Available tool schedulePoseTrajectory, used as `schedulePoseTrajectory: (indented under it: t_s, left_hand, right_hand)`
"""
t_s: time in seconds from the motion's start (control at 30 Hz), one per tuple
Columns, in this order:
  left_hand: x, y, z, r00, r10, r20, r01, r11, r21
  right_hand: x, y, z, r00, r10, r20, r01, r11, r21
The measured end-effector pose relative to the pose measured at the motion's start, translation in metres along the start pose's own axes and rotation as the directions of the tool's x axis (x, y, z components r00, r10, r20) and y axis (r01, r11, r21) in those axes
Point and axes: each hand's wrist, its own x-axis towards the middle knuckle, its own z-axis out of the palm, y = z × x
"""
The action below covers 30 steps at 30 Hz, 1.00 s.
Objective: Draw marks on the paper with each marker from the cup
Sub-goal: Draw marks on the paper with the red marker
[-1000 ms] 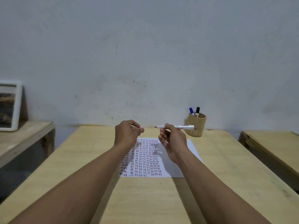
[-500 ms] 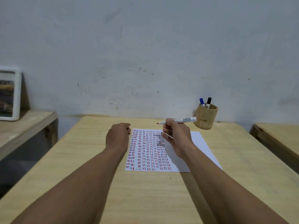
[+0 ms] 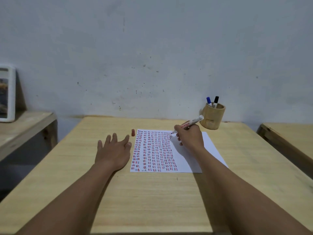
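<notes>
We see the right hand [image 3: 190,137] gripping a red marker [image 3: 189,123], tip on the paper's [image 3: 208,150] far edge; left hand [image 3: 113,150] flat, fingers spread, holding nothing. Red cap [image 3: 133,132] lies left of paper; cup [image 3: 212,118] far right.

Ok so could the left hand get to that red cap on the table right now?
Probably yes. The left hand lies open and empty on the table, and the red cap stands just beyond its fingertips, beside the paper, with nothing between them.
</notes>
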Motion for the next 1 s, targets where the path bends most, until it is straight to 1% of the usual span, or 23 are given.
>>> schedulePoseTrajectory:
  t_s: [0.1, 0.4, 0.77, 1.0]
  left_hand:
    - [0.000, 0.000, 0.002, 1.000, 0.002, -0.009, -0.002, 1.000, 0.025]
    - [-0.001, 0.000, 0.003, 1.000, 0.002, -0.022, -0.002, 0.999, 0.034]
    - [-0.002, 0.000, 0.001, 1.000, 0.005, -0.026, -0.004, 0.999, 0.037]
    - [-0.002, 0.002, 0.002, 1.000, 0.011, -0.029, -0.010, 0.999, 0.034]
  right_hand:
    - [0.002, 0.010, 0.002, 1.000, 0.007, -0.017, -0.008, 0.998, -0.062]
    - [0.009, 0.019, 0.005, 1.000, -0.011, -0.024, 0.008, 0.991, -0.132]
    - [0.011, 0.022, 0.008, 0.998, -0.045, -0.032, 0.039, 0.987, -0.159]
    - [0.010, 0.021, 0.004, 1.000, -0.024, -0.020, 0.020, 0.981, -0.192]
